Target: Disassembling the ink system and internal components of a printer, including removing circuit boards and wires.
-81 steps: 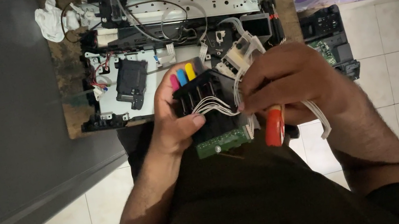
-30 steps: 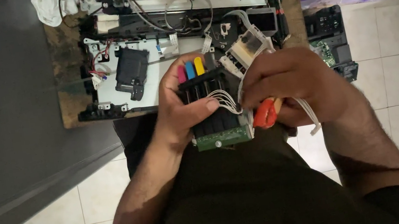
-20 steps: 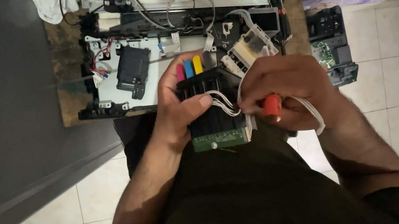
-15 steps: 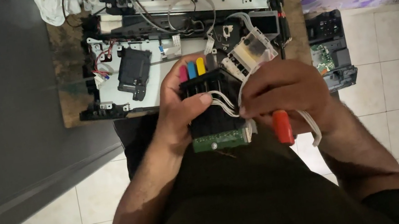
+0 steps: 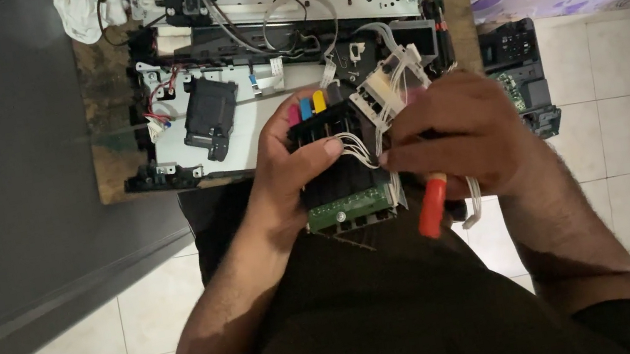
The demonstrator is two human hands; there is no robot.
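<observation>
Right hand (image 5: 464, 132) has swung its orange-handled tool (image 5: 432, 206) downward, pinching white wires (image 5: 357, 148); left hand (image 5: 292, 164) grips cartridge block (image 5: 338, 173) — hold steady, tease gently.

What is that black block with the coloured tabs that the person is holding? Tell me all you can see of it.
The black block looks like moulded plastic, with pink, blue and yellow tabs along its far edge and a green circuit board on the near end. Thin white tubes run across it. The left hand grips it from the side, held above the lap; the right hand, which also holds a red-handled tool, pinches the tubes.
</observation>
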